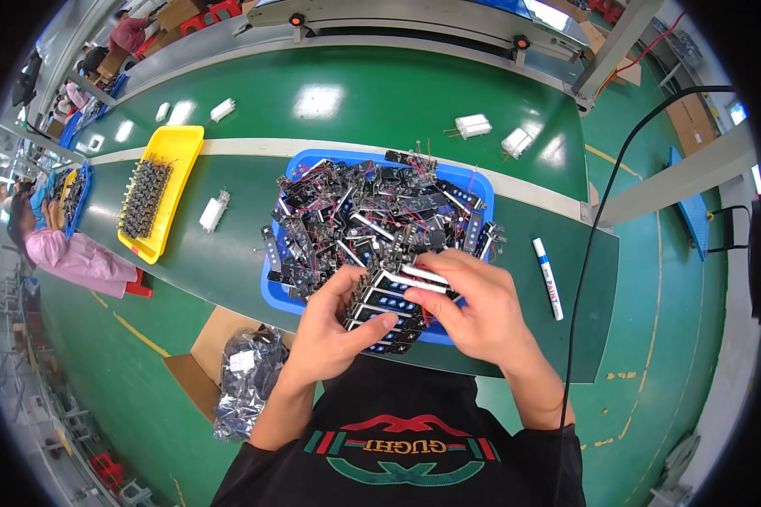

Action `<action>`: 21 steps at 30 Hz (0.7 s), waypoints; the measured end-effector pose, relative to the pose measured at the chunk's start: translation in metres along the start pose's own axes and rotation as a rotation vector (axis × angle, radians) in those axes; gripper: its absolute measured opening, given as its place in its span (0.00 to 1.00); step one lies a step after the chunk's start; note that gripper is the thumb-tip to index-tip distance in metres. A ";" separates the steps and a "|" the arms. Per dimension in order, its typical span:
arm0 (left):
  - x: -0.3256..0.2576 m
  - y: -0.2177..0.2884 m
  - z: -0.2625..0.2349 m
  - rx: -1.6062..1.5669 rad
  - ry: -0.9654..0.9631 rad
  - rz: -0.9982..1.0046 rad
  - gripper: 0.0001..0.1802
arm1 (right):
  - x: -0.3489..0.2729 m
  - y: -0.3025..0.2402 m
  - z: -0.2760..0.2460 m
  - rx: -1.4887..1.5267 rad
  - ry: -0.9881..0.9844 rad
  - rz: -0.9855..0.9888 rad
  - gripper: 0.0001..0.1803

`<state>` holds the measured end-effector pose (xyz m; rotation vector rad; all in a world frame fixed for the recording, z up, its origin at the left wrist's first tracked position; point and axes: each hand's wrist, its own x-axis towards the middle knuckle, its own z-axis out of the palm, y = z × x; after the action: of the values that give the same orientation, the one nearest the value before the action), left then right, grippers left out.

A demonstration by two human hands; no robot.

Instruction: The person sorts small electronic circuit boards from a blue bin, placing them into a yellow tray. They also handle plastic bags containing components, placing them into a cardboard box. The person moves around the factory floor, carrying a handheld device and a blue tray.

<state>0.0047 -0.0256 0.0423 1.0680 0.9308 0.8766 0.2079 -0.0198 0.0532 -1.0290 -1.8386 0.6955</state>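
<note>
My left hand is closed around a stack of black circuit boards with blue-and-white marks, its thumb lying along the near side. My right hand pinches a small circuit board with white strips between thumb and fingers, right against the far end of that stack. Thin red wires show beside the right fingers. Just beyond both hands stands a blue tray, heaped with loose black circuit boards, many with red wires and white strips. Parts of the held pieces are hidden by my fingers.
A yellow tray with rows of small parts stands left. White wired packs lie about the table. A marker pen is at right, near a hanging black cable. Below, a carton holds a silvery bag.
</note>
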 end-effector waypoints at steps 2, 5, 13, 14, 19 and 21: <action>0.000 0.000 0.004 0.000 0.049 -0.027 0.22 | -0.004 -0.001 0.006 -0.130 0.058 -0.094 0.16; 0.003 -0.003 0.003 -0.007 0.033 0.040 0.22 | 0.000 -0.004 0.006 -0.005 0.064 0.069 0.16; 0.007 0.001 -0.004 -0.042 -0.020 -0.011 0.18 | 0.003 -0.006 0.008 0.042 0.094 0.247 0.12; 0.009 0.003 0.003 -0.039 0.039 -0.041 0.17 | -0.001 0.009 0.015 -0.175 0.184 -0.066 0.13; 0.007 0.007 0.001 -0.087 0.001 0.036 0.18 | -0.003 -0.005 0.021 0.652 0.241 0.506 0.14; 0.006 0.013 -0.003 -0.066 -0.011 -0.079 0.18 | -0.008 0.001 0.029 0.503 0.315 0.361 0.13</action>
<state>0.0023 -0.0165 0.0529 0.9724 0.9226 0.8294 0.1843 -0.0273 0.0365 -1.0613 -1.1338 1.0759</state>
